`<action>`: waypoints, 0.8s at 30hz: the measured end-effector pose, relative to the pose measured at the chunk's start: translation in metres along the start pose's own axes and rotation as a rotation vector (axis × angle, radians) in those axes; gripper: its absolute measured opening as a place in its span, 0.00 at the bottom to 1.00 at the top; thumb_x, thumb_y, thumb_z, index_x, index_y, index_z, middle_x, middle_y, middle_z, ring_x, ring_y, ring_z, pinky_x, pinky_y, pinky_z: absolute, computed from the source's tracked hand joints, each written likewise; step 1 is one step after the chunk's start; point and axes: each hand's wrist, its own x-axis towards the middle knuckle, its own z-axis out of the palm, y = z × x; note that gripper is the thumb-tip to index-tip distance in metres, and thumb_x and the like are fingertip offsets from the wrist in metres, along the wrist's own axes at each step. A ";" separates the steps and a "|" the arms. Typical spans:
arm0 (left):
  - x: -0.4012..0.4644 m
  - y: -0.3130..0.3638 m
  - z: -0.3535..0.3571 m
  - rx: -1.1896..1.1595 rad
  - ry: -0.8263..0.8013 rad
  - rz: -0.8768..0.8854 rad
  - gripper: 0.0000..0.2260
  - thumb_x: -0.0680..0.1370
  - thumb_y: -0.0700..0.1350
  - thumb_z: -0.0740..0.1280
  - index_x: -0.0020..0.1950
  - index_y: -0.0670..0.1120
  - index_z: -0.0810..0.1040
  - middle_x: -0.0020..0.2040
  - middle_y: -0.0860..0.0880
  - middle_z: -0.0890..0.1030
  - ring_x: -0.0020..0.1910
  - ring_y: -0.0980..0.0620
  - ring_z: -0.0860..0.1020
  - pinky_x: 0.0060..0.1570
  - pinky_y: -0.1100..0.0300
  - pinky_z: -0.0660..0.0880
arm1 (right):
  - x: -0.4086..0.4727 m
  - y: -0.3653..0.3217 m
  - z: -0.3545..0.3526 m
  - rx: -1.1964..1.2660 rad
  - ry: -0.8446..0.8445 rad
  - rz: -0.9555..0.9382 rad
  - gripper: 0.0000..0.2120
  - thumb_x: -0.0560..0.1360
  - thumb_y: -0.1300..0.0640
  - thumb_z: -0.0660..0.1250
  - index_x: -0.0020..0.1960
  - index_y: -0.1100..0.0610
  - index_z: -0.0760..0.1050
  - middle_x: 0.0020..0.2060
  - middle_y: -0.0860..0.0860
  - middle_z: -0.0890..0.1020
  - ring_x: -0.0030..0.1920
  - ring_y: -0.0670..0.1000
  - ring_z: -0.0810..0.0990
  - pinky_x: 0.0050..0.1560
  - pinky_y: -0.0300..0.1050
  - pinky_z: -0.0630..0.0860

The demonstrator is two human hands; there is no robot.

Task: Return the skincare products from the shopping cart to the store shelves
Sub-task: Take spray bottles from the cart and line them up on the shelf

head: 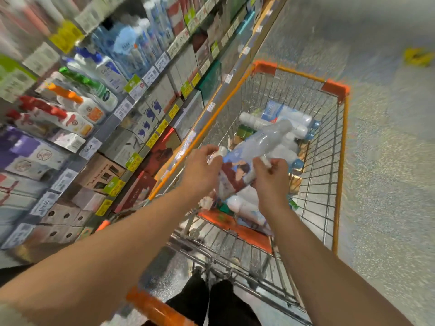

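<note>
On the blurred store shelves [131, 100] at left, one white pump bottle [110, 75] reads "CeraVe"; the price tags are mostly illegible. The left hand [202, 167] and right hand [270, 176] both curl around a clear plastic-wrapped product pack [247, 149], held above the wire shopping cart [339, 161] of pale bottles [275, 121].

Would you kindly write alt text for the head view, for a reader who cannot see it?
Both hands, left hand and right hand, hold a clear pack of bottles above an orange-rimmed shopping cart with more products inside. Stocked store shelves run along the left.
</note>
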 end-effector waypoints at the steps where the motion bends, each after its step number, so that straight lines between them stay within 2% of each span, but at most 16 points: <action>1: -0.004 0.007 -0.009 0.045 0.010 0.051 0.15 0.84 0.50 0.63 0.70 0.52 0.75 0.69 0.49 0.74 0.69 0.47 0.72 0.71 0.45 0.69 | -0.007 -0.011 -0.001 -0.033 -0.014 -0.047 0.12 0.75 0.47 0.73 0.51 0.49 0.73 0.47 0.50 0.81 0.47 0.51 0.82 0.52 0.58 0.83; 3: -0.011 0.017 -0.026 0.070 0.026 0.114 0.18 0.84 0.52 0.62 0.74 0.51 0.72 0.71 0.48 0.71 0.73 0.48 0.66 0.73 0.47 0.64 | -0.022 -0.035 -0.001 -0.061 -0.055 -0.124 0.12 0.76 0.48 0.73 0.52 0.51 0.74 0.45 0.49 0.81 0.43 0.48 0.80 0.50 0.56 0.82; 5: -0.022 0.030 -0.043 0.057 0.023 0.147 0.20 0.84 0.55 0.62 0.76 0.54 0.70 0.71 0.52 0.72 0.73 0.51 0.67 0.73 0.49 0.65 | -0.037 -0.057 0.002 -0.053 -0.098 -0.183 0.11 0.75 0.48 0.74 0.51 0.51 0.75 0.45 0.51 0.83 0.41 0.48 0.81 0.47 0.53 0.80; 7: -0.039 0.041 -0.061 -0.072 -0.009 0.148 0.13 0.85 0.55 0.62 0.69 0.65 0.72 0.62 0.58 0.77 0.64 0.56 0.74 0.67 0.54 0.70 | -0.051 -0.079 0.009 -0.042 -0.151 -0.240 0.09 0.75 0.49 0.73 0.49 0.52 0.76 0.44 0.53 0.84 0.39 0.47 0.80 0.44 0.49 0.78; 9: -0.050 0.047 -0.079 -0.171 -0.022 0.160 0.09 0.84 0.57 0.63 0.59 0.73 0.72 0.52 0.60 0.82 0.56 0.52 0.81 0.62 0.49 0.77 | -0.066 -0.099 0.019 -0.030 -0.205 -0.302 0.09 0.76 0.50 0.73 0.48 0.54 0.76 0.43 0.55 0.83 0.37 0.45 0.78 0.41 0.46 0.76; 10: -0.059 0.048 -0.090 -0.219 -0.024 0.157 0.09 0.82 0.62 0.63 0.62 0.73 0.72 0.55 0.60 0.83 0.57 0.52 0.82 0.62 0.45 0.78 | -0.074 -0.108 0.025 -0.019 -0.235 -0.331 0.09 0.76 0.51 0.73 0.48 0.55 0.76 0.42 0.55 0.83 0.36 0.45 0.77 0.40 0.46 0.76; 12: -0.071 0.045 -0.117 -0.276 -0.012 0.160 0.26 0.76 0.73 0.62 0.72 0.67 0.70 0.62 0.59 0.82 0.59 0.53 0.83 0.61 0.43 0.79 | -0.092 -0.124 0.042 0.018 -0.306 -0.370 0.09 0.77 0.51 0.73 0.47 0.55 0.77 0.39 0.53 0.81 0.36 0.44 0.76 0.39 0.45 0.75; 13: -0.078 0.044 -0.131 -0.299 -0.014 0.166 0.26 0.76 0.72 0.62 0.73 0.65 0.70 0.62 0.58 0.83 0.57 0.52 0.84 0.60 0.43 0.80 | -0.101 -0.132 0.051 0.043 -0.340 -0.381 0.09 0.77 0.50 0.74 0.46 0.54 0.77 0.39 0.51 0.81 0.36 0.44 0.77 0.39 0.44 0.75; 15: -0.090 0.041 -0.158 -0.329 -0.008 0.207 0.18 0.81 0.65 0.60 0.71 0.66 0.72 0.59 0.56 0.85 0.54 0.50 0.85 0.60 0.42 0.80 | -0.119 -0.145 0.071 0.090 -0.415 -0.412 0.09 0.75 0.49 0.75 0.45 0.53 0.78 0.39 0.48 0.82 0.37 0.45 0.78 0.40 0.46 0.76; 17: -0.104 0.036 -0.185 -0.348 0.045 0.243 0.13 0.82 0.63 0.60 0.66 0.71 0.74 0.59 0.53 0.85 0.57 0.46 0.84 0.61 0.38 0.78 | -0.139 -0.157 0.091 0.112 -0.499 -0.439 0.10 0.72 0.48 0.75 0.44 0.52 0.78 0.36 0.44 0.82 0.37 0.45 0.79 0.40 0.48 0.77; 20: -0.121 0.022 -0.225 -0.403 0.112 0.285 0.16 0.79 0.66 0.61 0.67 0.71 0.74 0.64 0.54 0.83 0.63 0.46 0.82 0.65 0.36 0.75 | -0.171 -0.171 0.124 0.123 -0.623 -0.466 0.17 0.66 0.42 0.75 0.45 0.54 0.79 0.37 0.47 0.83 0.37 0.47 0.80 0.39 0.49 0.77; 22: -0.135 0.014 -0.252 -0.477 0.183 0.283 0.19 0.75 0.67 0.66 0.66 0.72 0.74 0.63 0.56 0.83 0.61 0.49 0.82 0.64 0.40 0.77 | -0.195 -0.178 0.149 0.124 -0.680 -0.486 0.22 0.63 0.37 0.74 0.45 0.54 0.79 0.38 0.50 0.83 0.38 0.49 0.80 0.41 0.51 0.78; 24: -0.148 0.002 -0.278 -0.546 0.252 0.305 0.21 0.73 0.63 0.71 0.65 0.70 0.74 0.61 0.56 0.84 0.59 0.50 0.84 0.60 0.46 0.80 | -0.220 -0.185 0.175 0.141 -0.740 -0.507 0.23 0.63 0.37 0.74 0.44 0.55 0.79 0.38 0.51 0.83 0.38 0.51 0.79 0.42 0.53 0.77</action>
